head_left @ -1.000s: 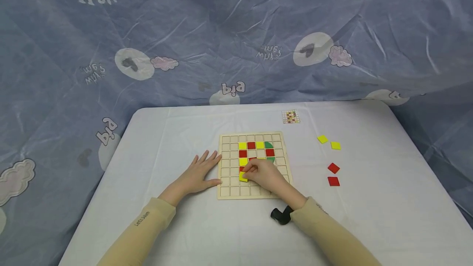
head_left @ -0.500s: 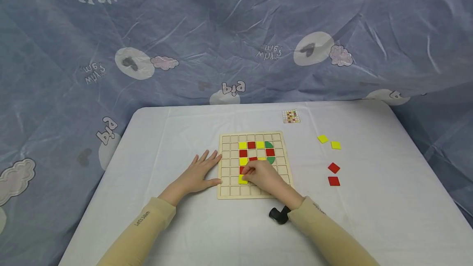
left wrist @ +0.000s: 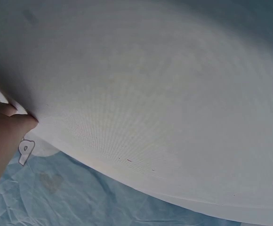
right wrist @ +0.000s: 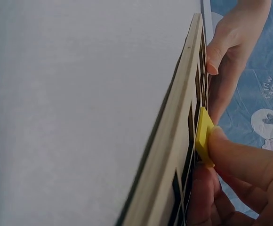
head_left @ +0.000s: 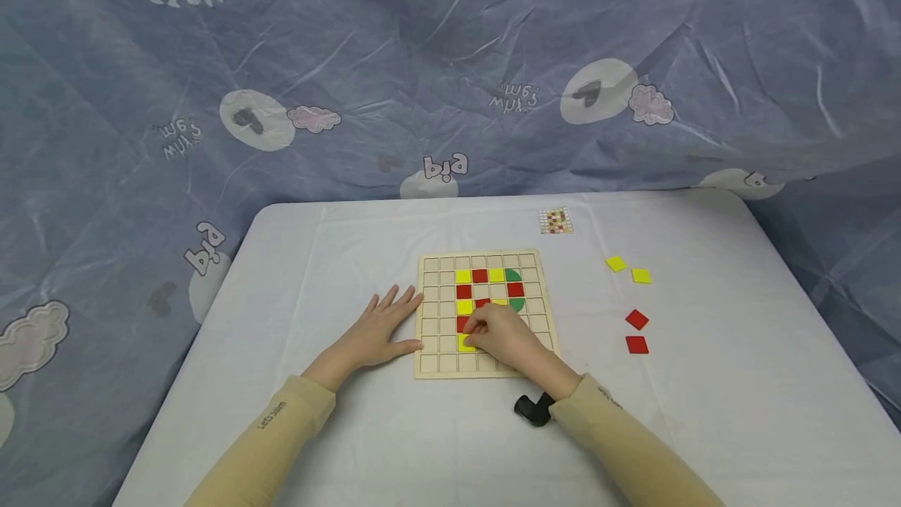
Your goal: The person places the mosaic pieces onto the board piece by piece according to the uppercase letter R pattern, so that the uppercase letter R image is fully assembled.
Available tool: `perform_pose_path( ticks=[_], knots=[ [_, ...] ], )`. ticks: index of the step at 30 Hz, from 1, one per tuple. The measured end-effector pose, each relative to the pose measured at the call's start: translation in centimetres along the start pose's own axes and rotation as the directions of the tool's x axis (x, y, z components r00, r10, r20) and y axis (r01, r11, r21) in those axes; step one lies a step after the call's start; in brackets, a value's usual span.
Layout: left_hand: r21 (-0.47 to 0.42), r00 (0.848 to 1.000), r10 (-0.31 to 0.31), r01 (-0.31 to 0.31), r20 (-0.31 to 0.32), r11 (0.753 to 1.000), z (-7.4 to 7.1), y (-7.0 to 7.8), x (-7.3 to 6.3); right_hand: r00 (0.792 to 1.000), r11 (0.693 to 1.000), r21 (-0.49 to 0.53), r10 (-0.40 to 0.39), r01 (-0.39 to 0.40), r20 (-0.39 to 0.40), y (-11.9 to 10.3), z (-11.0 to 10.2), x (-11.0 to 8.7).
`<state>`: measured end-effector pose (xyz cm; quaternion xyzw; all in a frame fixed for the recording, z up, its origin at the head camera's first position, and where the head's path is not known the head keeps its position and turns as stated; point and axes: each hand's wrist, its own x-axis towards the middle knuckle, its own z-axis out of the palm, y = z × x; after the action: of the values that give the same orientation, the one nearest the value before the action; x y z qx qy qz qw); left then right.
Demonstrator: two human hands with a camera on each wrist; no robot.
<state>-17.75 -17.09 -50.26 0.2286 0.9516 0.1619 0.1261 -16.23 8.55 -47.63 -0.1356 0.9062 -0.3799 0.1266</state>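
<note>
A square wooden grid board (head_left: 429, 319) lies on the white table. My right hand (head_left: 505, 335) is over its lower middle, pinching a yellow square tile (right wrist: 203, 136). In the right wrist view the thumb presses on the tile's face, and the tile tilts slightly off the grid. Red tiles (head_left: 463, 292), yellow tiles and green rounded pieces (head_left: 513, 275) sit in the cells; the right hand hides some of them. My left hand (head_left: 376, 335) lies spread on the table, with fingertips and thumb right at the board's left edge.
Two loose yellow tiles (head_left: 615, 264) and two loose red tiles (head_left: 637, 319) lie to the board's right. A small pattern card (head_left: 556, 221) is at the back. A black elbow-shaped object (head_left: 533, 410) lies beside the right forearm. A patterned blue curtain (head_left: 450, 69) hangs behind the table.
The yellow tile under my right fingers has shifted slightly toward me and straightened along the grid. My left hand has stayed in place.
</note>
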Motion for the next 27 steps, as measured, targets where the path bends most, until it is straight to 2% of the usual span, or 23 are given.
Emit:
perform_pose_path(
  ticks=[7,9,12,15,18,21,27],
  knots=[
    [-0.011,1.000,-0.017,0.017,0.011,1.000,-0.04,0.03,0.02,0.999,0.999,-0.046,-0.003,0.001,-0.032,-0.12,-0.15,0.08],
    [-0.009,1.000,-0.014,0.014,0.013,1.000,-0.05,0.01,0.02,0.998,0.996,-0.081,-0.034,0.029,-0.060,-0.08,-0.27,0.07],
    [-0.010,1.000,-0.008,0.008,0.012,1.000,-0.08,-0.06,0.00,0.987,0.976,-0.189,-0.130,0.111,-0.089,0.07,-0.39,0.11],
    [-0.009,1.000,-0.002,0.002,0.010,1.000,-0.12,-0.11,0.01,0.974,0.930,-0.318,-0.216,0.186,-0.063,0.23,-0.48,0.11],
    [-0.012,1.000,0.002,-0.002,0.011,1.000,-0.13,-0.17,0.01,0.971,0.895,-0.389,-0.241,0.219,-0.008,0.29,-0.49,0.03],
    [-0.011,1.000,0.002,-0.002,0.014,1.000,-0.12,-0.18,0.03,0.971,0.885,-0.408,-0.239,0.224,0.013,0.28,-0.43,-0.06],
    [-0.007,1.000,-0.005,0.005,0.015,1.000,-0.03,-0.12,0.10,0.973,0.885,-0.412,-0.232,0.216,0.013,0.21,-0.46,-0.17]
  ],
)
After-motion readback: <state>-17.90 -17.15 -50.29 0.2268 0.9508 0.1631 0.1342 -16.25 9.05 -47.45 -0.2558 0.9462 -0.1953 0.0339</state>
